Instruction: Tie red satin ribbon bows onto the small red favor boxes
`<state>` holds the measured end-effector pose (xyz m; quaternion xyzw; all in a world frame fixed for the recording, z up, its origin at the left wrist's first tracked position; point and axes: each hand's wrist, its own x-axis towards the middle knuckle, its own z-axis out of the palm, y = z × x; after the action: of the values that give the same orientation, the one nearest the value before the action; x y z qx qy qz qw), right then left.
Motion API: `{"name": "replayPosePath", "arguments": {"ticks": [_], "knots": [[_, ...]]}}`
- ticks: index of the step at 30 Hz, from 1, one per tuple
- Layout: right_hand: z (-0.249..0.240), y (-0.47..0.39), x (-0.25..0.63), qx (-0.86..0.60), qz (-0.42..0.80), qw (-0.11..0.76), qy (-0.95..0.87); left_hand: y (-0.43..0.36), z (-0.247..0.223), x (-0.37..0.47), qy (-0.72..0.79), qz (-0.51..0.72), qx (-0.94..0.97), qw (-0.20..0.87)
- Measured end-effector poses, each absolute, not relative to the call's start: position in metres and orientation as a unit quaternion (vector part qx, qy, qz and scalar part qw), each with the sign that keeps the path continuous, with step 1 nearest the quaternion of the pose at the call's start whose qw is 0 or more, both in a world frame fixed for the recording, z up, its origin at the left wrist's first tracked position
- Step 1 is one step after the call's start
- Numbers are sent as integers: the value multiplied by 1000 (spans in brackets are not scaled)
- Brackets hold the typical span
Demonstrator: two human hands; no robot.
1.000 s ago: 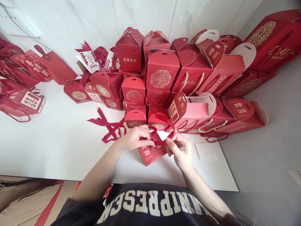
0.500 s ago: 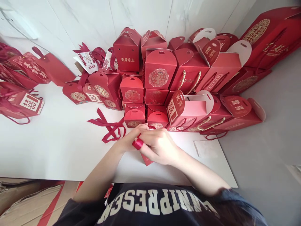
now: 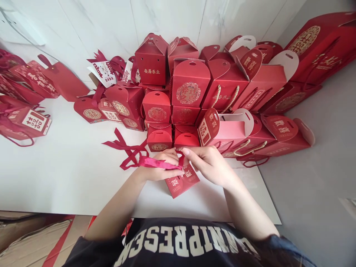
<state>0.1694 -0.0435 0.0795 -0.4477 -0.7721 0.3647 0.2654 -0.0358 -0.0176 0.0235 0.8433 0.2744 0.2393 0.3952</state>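
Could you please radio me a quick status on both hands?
Left hand pinching shiny crimson ribbon. Right hand at ribbon's loop. Small red cardboard box beneath both, partly covered by fingers.

ribbon: shining like satin cloth, smooth | small box: showing smooth card, softly glossy | tabletop: looking smooth, faintly glossy | wall tiles: gleaming, smooth | shirt: appearing matt cloth

Passable: left stretch of smooth white worktop | Centre blocked: left hand, right hand at small red printed cardboard box | Ahead: stacked red cardboard gift boxes | Low, beside left wrist: loose crimson satin ribbon | Right: flat grey wall
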Motion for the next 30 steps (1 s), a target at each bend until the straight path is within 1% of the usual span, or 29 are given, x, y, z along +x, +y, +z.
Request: {"name": "replayPosePath", "arguments": {"ticks": [2, 3, 5, 9, 11, 13, 18, 22, 27, 29, 30], "knots": [[65, -49, 177, -514, 335, 234, -754, -17, 26, -34, 257, 225, 855, 391], [57, -51, 178, -524, 330, 238, -748, -16, 26, -33, 251, 224, 856, 391], [42, -52, 176, -514, 354, 278, -731, -16, 25, -32, 248, 232, 855, 392], [22, -48, 168, -428, 513, 387, -636, -16, 27, -33, 256, 227, 847, 407], [16, -46, 169, -371, 582, 416, -593, -15, 29, -35, 250, 223, 839, 429], [12, -46, 173, -325, 615, 423, -580, -13, 30, -39, 230, 216, 836, 448], [0, -52, 186, -275, 624, 418, -600, -7, 30, -45, 203, 199, 839, 465], [0, -58, 193, -232, 572, 411, -671, -5, 26, -46, 198, 203, 836, 469], [10, -72, 199, -209, 486, 331, -781, -2, 19, -52, 237, 244, 803, 489], [12, -78, 201, -209, 494, 302, -788, -1, 19, -54, 246, 254, 797, 489], [12, -81, 201, -226, 504, 302, -777, 0, 19, -55, 245, 252, 799, 488]]}}
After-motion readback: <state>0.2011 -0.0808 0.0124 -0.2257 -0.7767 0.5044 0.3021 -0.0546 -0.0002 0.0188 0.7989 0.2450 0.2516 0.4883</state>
